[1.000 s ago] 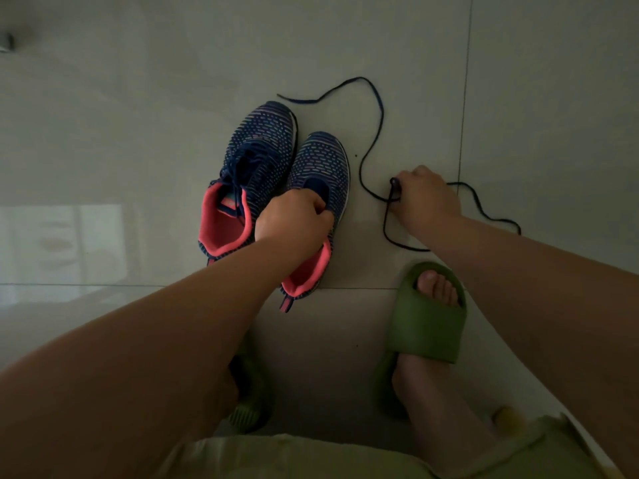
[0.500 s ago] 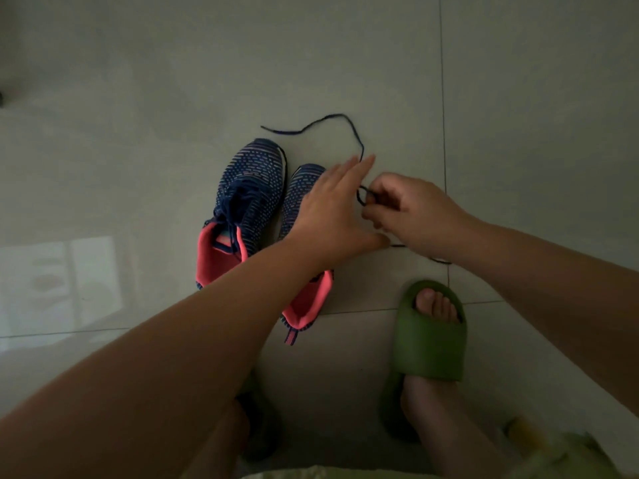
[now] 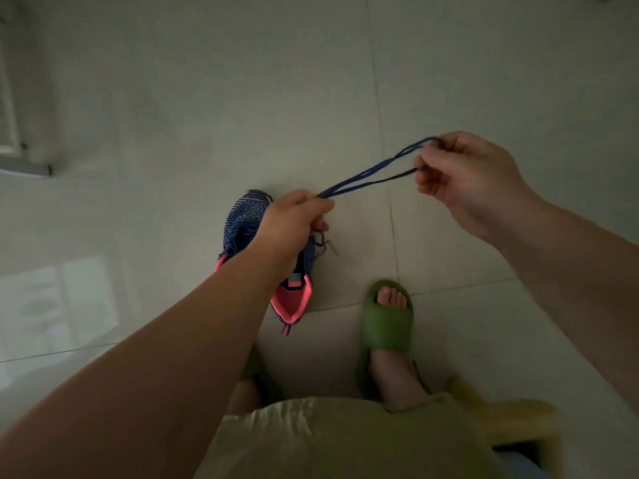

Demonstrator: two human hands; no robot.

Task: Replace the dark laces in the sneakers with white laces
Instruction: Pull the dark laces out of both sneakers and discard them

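— Dark blue, that dark lace (image 3: 371,176)? Where does it sit?

— Blue to near black, thin and cord-like, folded into several strands. It hangs in the air above the tiled floor (image 3: 173,98), stretched between both hands, rising from lower left to upper right.

— How do the hands hold it?

— The left hand (image 3: 294,226) has its fingers curled round one end of the bundle. The right hand (image 3: 463,181) pinches the other end, one loop coming out over its top finger and another strand caught lower between thumb and fingertip. The strands run fairly taut.

— And the sneakers?

— Two sit side by side on the floor, under the left hand and forearm. The left sneaker (image 3: 247,216) shows a navy knit toe flecked with pale stripes and a little coral at the collar. The right sneaker (image 3: 294,299) shows its coral-pink lining and heel, with a pull tab at the back. Whether either one has a lace in it I cannot tell; some loose dark ends show just beside the left hand.

— Anything else near?

— A foot in a green slide sandal (image 3: 389,326) stands just beside the right sneaker's heel, close to a tile joint.
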